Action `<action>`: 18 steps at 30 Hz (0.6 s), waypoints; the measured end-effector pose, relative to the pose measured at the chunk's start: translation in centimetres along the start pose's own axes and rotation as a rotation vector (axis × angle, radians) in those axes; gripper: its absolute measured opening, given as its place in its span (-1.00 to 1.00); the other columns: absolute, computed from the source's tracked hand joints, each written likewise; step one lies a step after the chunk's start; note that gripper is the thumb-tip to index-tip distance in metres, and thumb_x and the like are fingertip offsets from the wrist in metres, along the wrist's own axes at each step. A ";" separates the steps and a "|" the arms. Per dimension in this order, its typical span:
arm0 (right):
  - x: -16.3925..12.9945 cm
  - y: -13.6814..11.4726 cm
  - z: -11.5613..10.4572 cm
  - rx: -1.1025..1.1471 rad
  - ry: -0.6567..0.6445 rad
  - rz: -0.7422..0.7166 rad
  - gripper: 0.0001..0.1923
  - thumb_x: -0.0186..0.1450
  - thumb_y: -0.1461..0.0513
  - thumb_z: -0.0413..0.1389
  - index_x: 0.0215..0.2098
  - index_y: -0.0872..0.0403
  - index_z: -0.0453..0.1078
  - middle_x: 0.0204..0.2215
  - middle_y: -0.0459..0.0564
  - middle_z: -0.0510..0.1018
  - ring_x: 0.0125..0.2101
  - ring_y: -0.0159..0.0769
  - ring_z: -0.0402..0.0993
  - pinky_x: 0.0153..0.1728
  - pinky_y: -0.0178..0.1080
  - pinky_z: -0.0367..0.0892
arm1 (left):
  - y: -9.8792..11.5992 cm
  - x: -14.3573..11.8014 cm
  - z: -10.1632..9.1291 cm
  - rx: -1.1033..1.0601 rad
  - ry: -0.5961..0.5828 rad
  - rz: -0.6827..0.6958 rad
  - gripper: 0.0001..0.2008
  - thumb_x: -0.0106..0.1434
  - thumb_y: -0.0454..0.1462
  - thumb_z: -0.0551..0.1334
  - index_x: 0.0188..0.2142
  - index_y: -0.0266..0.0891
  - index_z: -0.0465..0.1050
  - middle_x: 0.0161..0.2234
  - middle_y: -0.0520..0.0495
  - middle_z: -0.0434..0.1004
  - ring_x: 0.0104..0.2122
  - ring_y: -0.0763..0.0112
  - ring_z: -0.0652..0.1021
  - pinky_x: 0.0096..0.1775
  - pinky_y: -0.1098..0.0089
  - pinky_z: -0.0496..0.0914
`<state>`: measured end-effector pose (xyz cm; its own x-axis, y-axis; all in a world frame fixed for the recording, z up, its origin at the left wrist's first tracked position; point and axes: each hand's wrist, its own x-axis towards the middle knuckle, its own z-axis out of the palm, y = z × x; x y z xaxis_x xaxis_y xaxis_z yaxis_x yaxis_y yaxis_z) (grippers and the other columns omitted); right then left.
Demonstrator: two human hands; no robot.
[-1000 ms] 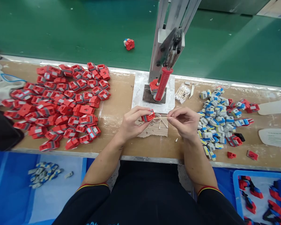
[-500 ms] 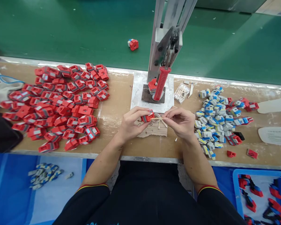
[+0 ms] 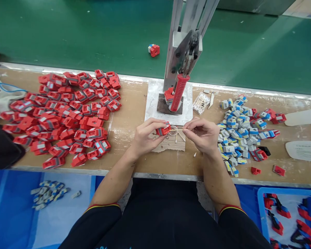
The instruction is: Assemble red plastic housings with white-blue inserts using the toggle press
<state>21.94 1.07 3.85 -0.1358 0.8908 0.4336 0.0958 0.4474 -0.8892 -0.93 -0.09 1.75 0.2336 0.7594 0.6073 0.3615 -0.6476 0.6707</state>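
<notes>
Jutting from the pinch of the left hand (image 3: 145, 136), red block (image 3: 163, 129).

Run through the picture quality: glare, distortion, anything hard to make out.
Head view: a pale glare streak crosses the green surface at right; head view: the press leans, perhaps from wide-angle distortion; head view: print on the rounded white object and the tip of the thin stick are too small to make out.
</notes>
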 end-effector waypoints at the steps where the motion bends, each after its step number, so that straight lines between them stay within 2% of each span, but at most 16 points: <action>1: 0.0 0.0 0.1 0.001 -0.005 -0.006 -0.86 0.28 0.21 0.38 -0.41 -0.02 0.54 -0.46 -0.08 0.70 -0.49 -0.34 0.56 -0.52 -0.26 0.37 | 0.0 0.0 0.0 0.003 -0.001 -0.003 -0.72 0.25 -0.35 0.49 -0.05 -0.18 0.58 -0.09 -0.12 0.72 -0.09 0.30 0.73 -0.04 0.28 0.65; 10: -0.3 -0.3 1.3 0.034 -0.056 -0.034 -0.86 0.27 0.23 0.39 -0.40 -0.01 0.54 -0.46 -0.07 0.71 -0.50 -0.33 0.57 -0.52 -0.26 0.39 | 0.0 0.0 0.0 0.006 -0.003 -0.006 -0.77 0.29 -0.31 0.47 -0.07 -0.18 0.58 -0.09 -0.13 0.73 -0.11 0.30 0.73 -0.06 0.28 0.65; 18: -0.4 -0.1 1.6 0.049 -0.002 -0.055 -0.85 0.30 0.18 0.38 -0.39 0.00 0.53 -0.45 -0.05 0.71 -0.51 -0.35 0.56 -0.54 -0.27 0.39 | 0.2 0.1 0.0 -0.012 -0.006 0.000 -0.73 0.27 -0.32 0.49 -0.06 -0.19 0.58 -0.10 -0.13 0.74 -0.11 0.31 0.73 -0.06 0.30 0.65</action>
<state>20.36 0.54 3.57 -0.1413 0.8648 0.4818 0.0398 0.4912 -0.8701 -0.81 -0.12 1.90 0.2386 0.7599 0.6046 0.3508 -0.6480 0.6760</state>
